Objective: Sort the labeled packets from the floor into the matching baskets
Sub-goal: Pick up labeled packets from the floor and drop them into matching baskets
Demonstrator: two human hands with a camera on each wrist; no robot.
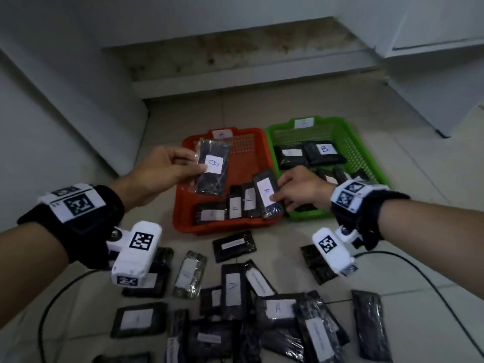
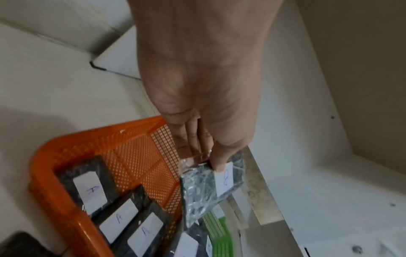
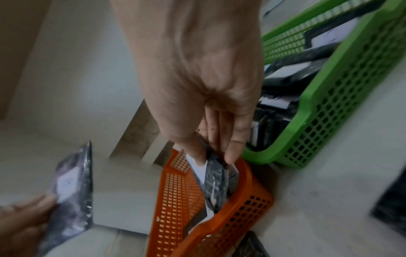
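My left hand [image 1: 167,169] pinches a dark packet labelled B [image 1: 213,166] by its edge, held in the air over the orange basket [image 1: 188,200]. The left wrist view shows the thumb [image 2: 219,163] on that B packet [image 2: 211,189] above the orange basket [image 2: 66,156]. My right hand [image 1: 298,189] pinches a dark packet labelled A [image 1: 267,195], standing tilted at the orange basket's right side, next to several A packets [image 1: 235,205]. In the right wrist view the fingers [image 3: 232,151] grip this A packet [image 3: 215,175] inside the orange basket [image 3: 252,200]. The green basket [image 1: 366,163] holds packets, one labelled B [image 1: 324,150].
Many dark packets [image 1: 262,310] lie scattered on the tiled floor in front of the baskets, some labelled A. Black cables [image 1: 429,284] run across the floor on both sides. A white wall and a step [image 1: 235,82] rise behind the baskets.
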